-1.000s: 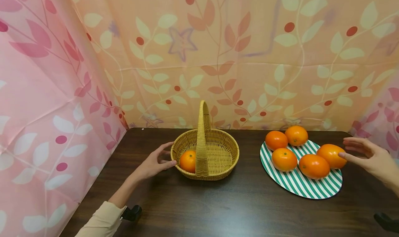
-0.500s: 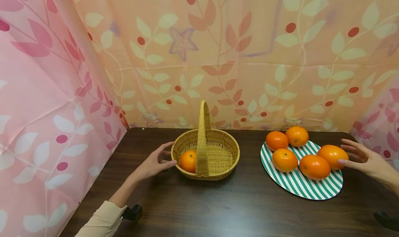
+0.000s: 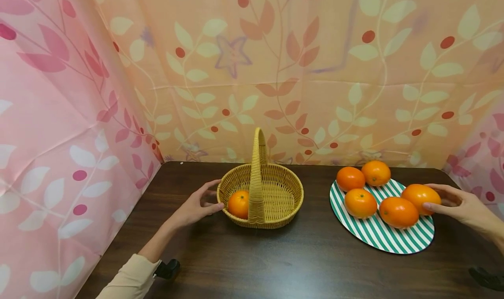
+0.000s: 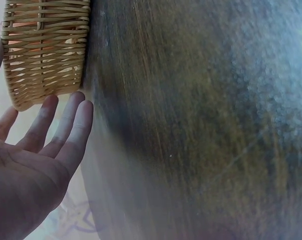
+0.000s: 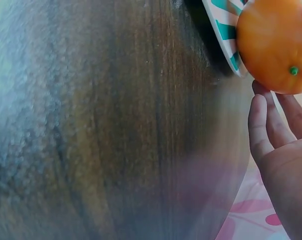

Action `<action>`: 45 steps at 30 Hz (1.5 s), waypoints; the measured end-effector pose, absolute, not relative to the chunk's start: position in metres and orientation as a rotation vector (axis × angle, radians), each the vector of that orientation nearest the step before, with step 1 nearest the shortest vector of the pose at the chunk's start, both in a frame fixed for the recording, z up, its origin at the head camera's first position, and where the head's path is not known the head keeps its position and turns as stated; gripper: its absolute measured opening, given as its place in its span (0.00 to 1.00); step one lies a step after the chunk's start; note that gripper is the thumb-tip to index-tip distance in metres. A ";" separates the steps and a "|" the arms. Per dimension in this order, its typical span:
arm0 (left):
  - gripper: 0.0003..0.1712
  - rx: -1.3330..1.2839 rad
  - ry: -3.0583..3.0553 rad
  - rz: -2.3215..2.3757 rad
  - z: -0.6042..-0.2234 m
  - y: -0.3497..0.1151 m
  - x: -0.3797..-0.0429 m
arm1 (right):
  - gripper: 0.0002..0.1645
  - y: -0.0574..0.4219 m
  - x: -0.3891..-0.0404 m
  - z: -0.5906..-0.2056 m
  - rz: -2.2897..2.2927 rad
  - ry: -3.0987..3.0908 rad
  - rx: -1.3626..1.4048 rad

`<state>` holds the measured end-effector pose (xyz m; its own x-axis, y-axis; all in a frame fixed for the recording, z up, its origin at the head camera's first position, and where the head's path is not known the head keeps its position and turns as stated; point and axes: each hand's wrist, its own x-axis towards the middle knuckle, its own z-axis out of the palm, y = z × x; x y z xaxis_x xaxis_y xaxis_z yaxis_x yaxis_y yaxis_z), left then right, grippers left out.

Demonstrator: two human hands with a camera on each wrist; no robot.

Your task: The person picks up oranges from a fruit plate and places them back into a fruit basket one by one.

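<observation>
My left hand (image 3: 200, 205) rests against the left side of a woven basket (image 3: 280, 222), thumb at its rim. In the left wrist view, the fairly straight fingers (image 4: 65, 122) reach to the basket's wall (image 4: 45, 65). An orange (image 3: 238, 204) lies inside, left of the tall handle (image 3: 256, 176). At the right, my right hand (image 3: 464, 208) holds the rightmost orange (image 3: 419, 196) on a striped plate (image 3: 378, 240), thumb in front and fingers behind. The right wrist view shows this orange (image 5: 273, 47) at the plate's edge, fingertips against it.
Several other oranges sit on the plate, one (image 3: 398, 212) close beside the held one and another (image 3: 376, 173) at the back. A dark wooden table (image 3: 299, 264) carries basket and plate. Behind it hangs a floral curtain (image 3: 275, 71).
My right hand has moved left onto the rightmost orange, its fingers passing behind the fruit. The left hand stays at the basket. The head view has shifted slightly.
</observation>
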<state>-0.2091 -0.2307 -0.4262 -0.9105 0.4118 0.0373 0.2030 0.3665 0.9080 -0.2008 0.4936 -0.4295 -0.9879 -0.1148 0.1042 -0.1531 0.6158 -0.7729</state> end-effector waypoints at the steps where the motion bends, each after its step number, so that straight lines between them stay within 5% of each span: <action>1: 0.43 0.557 2.427 1.571 -0.426 -0.231 -0.209 | 0.27 0.494 -0.200 -0.429 1.340 -2.785 0.222; 23: 0.43 0.664 2.407 1.610 -0.428 -0.238 -0.211 | 0.31 0.483 -0.200 -0.401 1.553 -2.490 0.277; 45: 0.43 0.653 2.445 1.570 -0.425 -0.236 -0.214 | 0.34 0.394 -0.222 -0.359 1.470 -2.505 0.562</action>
<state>-0.2139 -0.2360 -0.4252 -0.8912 0.4434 0.0957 0.2715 0.3524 0.8956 -0.2224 0.3943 -0.3586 -0.9116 -0.2287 0.3415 -0.4097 0.4385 -0.7999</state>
